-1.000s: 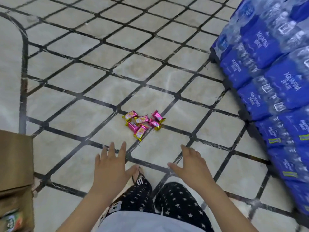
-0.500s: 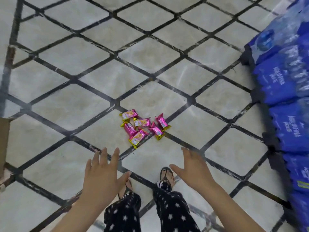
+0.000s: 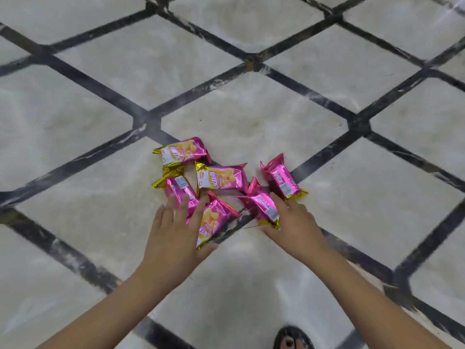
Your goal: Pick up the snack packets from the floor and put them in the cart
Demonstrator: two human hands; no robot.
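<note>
Several pink and gold snack packets (image 3: 221,176) lie in a loose heap on the tiled floor. My left hand (image 3: 173,230) reaches in from below with straight fingers over one packet (image 3: 180,188), and another packet (image 3: 214,217) lies between its index finger and thumb. My right hand (image 3: 294,222) comes in from the right. Its fingertips touch a packet (image 3: 260,205) and reach the gold end of the far right packet (image 3: 280,177). Neither hand has lifted anything. The cart is out of view.
The floor (image 3: 251,122) is beige marble tile crossed by dark diagonal strips. The toe of a sandalled foot (image 3: 292,338) shows at the bottom edge, between my forearms.
The view has dropped much closer to the floor. Both hands have moved forward from open air onto the packets. The blue water packs on the right have left the view.
</note>
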